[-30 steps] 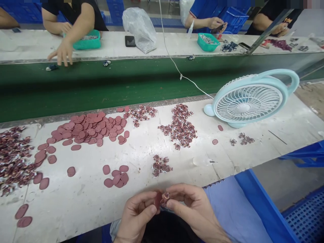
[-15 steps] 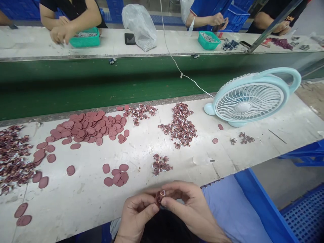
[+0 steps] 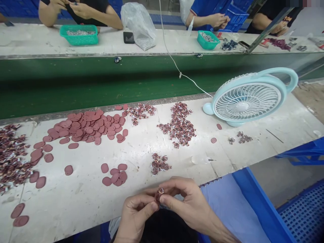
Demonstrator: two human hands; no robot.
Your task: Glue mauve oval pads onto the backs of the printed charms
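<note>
At lower centre of the frame, the left hand (image 3: 136, 215) and right hand (image 3: 188, 204) meet: thumb and fingers of each pinch one small reddish-brown piece (image 3: 159, 194), positioned at the near edge of the white table (image 3: 76, 209). Just beyond it lies a small cluster of brown parts (image 3: 160, 165); to the cluster's left, a loose group of oval discs (image 3: 114, 177). From here I see a larger disc pile (image 3: 86, 125) at centre left and a pale blue fan (image 3: 242, 106) at right.
</note>
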